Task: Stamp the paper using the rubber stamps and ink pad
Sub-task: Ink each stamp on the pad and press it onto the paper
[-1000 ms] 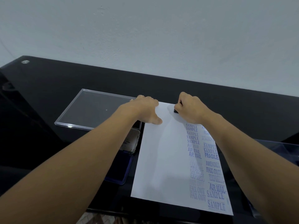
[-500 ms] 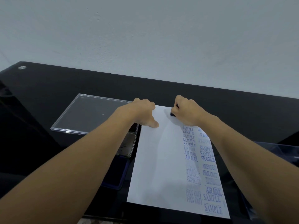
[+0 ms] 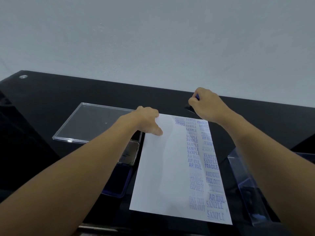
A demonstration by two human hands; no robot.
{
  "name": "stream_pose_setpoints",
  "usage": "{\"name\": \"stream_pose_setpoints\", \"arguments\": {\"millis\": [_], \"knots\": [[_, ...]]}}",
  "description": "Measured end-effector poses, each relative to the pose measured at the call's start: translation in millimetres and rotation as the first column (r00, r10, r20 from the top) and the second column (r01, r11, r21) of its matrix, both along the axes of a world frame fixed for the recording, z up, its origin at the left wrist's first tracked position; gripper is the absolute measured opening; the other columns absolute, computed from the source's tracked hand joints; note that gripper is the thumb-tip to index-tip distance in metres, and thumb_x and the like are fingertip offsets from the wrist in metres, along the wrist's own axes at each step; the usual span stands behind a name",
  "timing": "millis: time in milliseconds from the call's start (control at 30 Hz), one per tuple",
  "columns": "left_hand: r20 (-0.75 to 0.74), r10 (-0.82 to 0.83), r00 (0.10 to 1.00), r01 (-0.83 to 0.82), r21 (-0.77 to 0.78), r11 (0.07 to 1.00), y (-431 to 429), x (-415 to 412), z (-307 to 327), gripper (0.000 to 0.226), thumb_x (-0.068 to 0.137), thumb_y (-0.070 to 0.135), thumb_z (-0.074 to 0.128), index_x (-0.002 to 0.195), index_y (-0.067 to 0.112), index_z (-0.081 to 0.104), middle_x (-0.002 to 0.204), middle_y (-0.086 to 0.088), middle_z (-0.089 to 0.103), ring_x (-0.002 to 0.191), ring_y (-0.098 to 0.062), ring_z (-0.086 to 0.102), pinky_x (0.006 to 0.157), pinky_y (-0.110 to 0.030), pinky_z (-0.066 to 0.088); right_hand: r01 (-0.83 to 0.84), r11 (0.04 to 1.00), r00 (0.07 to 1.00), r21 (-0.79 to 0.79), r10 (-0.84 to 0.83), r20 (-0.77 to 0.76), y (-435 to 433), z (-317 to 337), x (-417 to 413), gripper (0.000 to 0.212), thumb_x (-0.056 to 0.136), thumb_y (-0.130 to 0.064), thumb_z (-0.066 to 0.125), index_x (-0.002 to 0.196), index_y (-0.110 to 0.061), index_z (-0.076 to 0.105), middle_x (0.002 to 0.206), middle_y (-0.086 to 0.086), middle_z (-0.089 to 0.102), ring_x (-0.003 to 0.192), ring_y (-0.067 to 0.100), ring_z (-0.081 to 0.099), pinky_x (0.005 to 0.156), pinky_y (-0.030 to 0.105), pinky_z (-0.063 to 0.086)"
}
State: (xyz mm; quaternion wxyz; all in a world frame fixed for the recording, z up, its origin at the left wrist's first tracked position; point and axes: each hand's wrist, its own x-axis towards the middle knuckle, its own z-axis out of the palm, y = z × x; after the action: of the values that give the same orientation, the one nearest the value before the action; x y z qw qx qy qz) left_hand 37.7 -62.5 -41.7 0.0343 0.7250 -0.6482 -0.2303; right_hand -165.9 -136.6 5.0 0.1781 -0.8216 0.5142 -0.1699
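A white sheet of paper (image 3: pixel 163 167) lies on the black table, its right part covered with blue stamp prints such as SAMPLE, AIR MAIL and AMENDED. My left hand (image 3: pixel 148 119) rests on the sheet's top left corner, thumb pressing the paper. My right hand (image 3: pixel 205 103) is raised beyond the sheet's top right corner and grips a small stamp (image 3: pixel 197 96), of which only a blue sliver shows. The blue ink pad (image 3: pixel 119 181) lies open to the left of the paper, partly under my left forearm.
A clear plastic lid (image 3: pixel 88 123) lies flat at the left. A clear plastic box with dark stamps (image 3: pixel 247 189) stands at the right edge of the paper. The ink pad's metal lid (image 3: pixel 129 154) sits beside the paper. A pale wall runs behind the table.
My right hand lifted the stamp off the top of the paper and moved up and to the right, uncovering fresh AMENDED prints. My left hand stayed on the corner.
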Motion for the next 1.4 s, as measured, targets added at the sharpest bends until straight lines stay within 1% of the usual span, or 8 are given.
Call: {"name": "stream_pose_setpoints", "arguments": {"millis": [200,333,467,767,867,1033,1200,1400], "knots": [[-0.157,0.113,0.981,-0.149,-0.242,0.959,8,2,14,0.055,0.093,0.037,0.058,0.143,0.018,0.043,0.145,-0.002,0.046,0.128,-0.023,0.046,0.104,-0.039,0.043,-0.014,1.000,1.000,0.005,0.015,-0.018,11,15,-15,0.014,0.098,-0.025,0.046,0.096,-0.014,0.054,0.091,0.002,0.062,0.076,0.017,0.054,0.060,0.029,0.039],[-0.195,0.150,0.969,-0.204,-0.301,0.931,21,3,32,0.049,0.096,0.033,0.055,0.142,0.017,0.045,0.143,-0.002,0.049,0.123,-0.022,0.051,0.096,-0.032,0.042,-0.021,1.000,1.000,0.002,0.021,-0.024,21,27,-27,0.012,0.098,-0.024,0.047,0.093,-0.016,0.054,0.094,0.002,0.062,0.078,0.017,0.055,0.061,0.029,0.039],[-0.175,0.152,0.973,-0.202,-0.318,0.926,36,2,42,0.048,0.097,0.034,0.055,0.141,0.017,0.045,0.145,-0.001,0.048,0.127,-0.021,0.048,0.093,-0.028,0.036,-0.021,1.000,1.000,-0.008,0.021,-0.010,35,36,-39,0.011,0.097,-0.022,0.048,0.090,-0.016,0.055,0.092,0.002,0.062,0.075,0.017,0.053,0.060,0.029,0.039],[-0.199,0.143,0.969,-0.201,-0.310,0.929,66,-15,50,0.047,0.097,0.035,0.054,0.140,0.019,0.046,0.142,-0.001,0.049,0.118,-0.017,0.050,0.091,-0.029,0.039,0.003,1.000,1.000,0.026,-0.002,-0.019,62,45,-66,0.009,0.097,-0.023,0.050,0.090,-0.020,0.055,0.094,0.000,0.062,0.079,0.016,0.056,0.062,0.028,0.041],[-0.199,0.137,0.970,-0.194,-0.300,0.934,73,-24,51,0.047,0.096,0.036,0.054,0.140,0.020,0.047,0.142,0.000,0.049,0.122,-0.018,0.050,0.094,-0.030,0.041,0.027,0.999,0.999,0.044,-0.026,-0.028,72,48,-76,0.010,0.098,-0.025,0.049,0.092,-0.019,0.055,0.094,-0.001,0.062,0.081,0.017,0.057,0.063,0.029,0.041],[-0.227,0.087,0.970,-0.158,-0.314,0.936,88,-50,54,0.046,0.097,0.034,0.052,0.141,0.020,0.047,0.146,0.002,0.046,0.129,-0.019,0.046,0.100,-0.030,0.039,0.094,0.986,0.996,0.139,-0.094,-0.007,88,49,-104,0.025,0.101,-0.026,0.036,0.097,-0.015,0.058,0.101,0.000,0.061,0.091,0.019,0.056,0.074,0.035,0.041],[-0.241,0.052,0.969,-0.126,-0.303,0.945,100,-82,51,0.045,0.098,0.036,0.052,0.140,0.022,0.046,0.149,0.002,0.043,0.129,-0.019,0.047,0.102,-0.033,0.042,0.137,0.979,0.985,0.149,-0.118,-0.126,102,38,-141,0.026,0.099,-0.026,0.042,0.095,-0.013,0.064,0.096,0.001,0.067,0.090,0.021,0.062,0.079,0.038,0.049],[-0.226,-0.019,0.974,-0.046,-0.281,0.959,108,-117,36,0.046,0.098,0.037,0.051,0.141,0.020,0.047,0.149,0.002,0.044,0.136,-0.018,0.040,0.110,-0.034,0.035,0.157,0.977,0.958,0.141,-0.116,-0.262,113,18,-168,0.020,0.095,-0.023,0.053,0.091,-0.019,0.073,0.091,-0.001,0.072,0.081,0.014,0.064,0.068,0.028,0.051]]}}
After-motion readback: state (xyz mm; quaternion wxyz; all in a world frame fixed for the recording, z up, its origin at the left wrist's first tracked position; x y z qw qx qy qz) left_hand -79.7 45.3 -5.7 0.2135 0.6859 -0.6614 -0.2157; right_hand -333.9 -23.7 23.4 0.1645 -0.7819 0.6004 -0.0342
